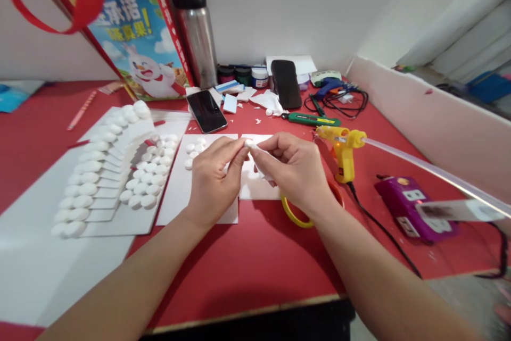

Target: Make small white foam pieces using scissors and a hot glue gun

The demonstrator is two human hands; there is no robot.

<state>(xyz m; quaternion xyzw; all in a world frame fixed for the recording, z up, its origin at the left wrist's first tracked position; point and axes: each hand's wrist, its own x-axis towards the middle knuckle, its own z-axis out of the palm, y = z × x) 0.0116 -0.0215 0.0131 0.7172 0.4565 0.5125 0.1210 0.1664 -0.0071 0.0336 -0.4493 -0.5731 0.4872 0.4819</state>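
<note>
Over the white cards my left hand [217, 173] and my right hand [289, 165] meet, thumbs and forefingers pinching a small soft white lump [249, 143] between them. Part of a white strip shows under my right thumb; the fingers hide the rest. Several small white balls [195, 150] lie on the white card [175, 204] left of my left hand. A second white card [255, 191] is below my hands. Further left, flattened white balls [140, 189] cover part of a stepped white card model [107, 192], with a row along its curved outer edge.
A yellow glue gun [341, 147] with a long clear stick stands right of my hands. Near my right wrist lies a yellow tape ring [293, 216]. A purple box [413, 208] sits at right. Behind are two phones [206, 111], a green cutter [313, 119], a steel flask [195, 32] and a gift bag [139, 38].
</note>
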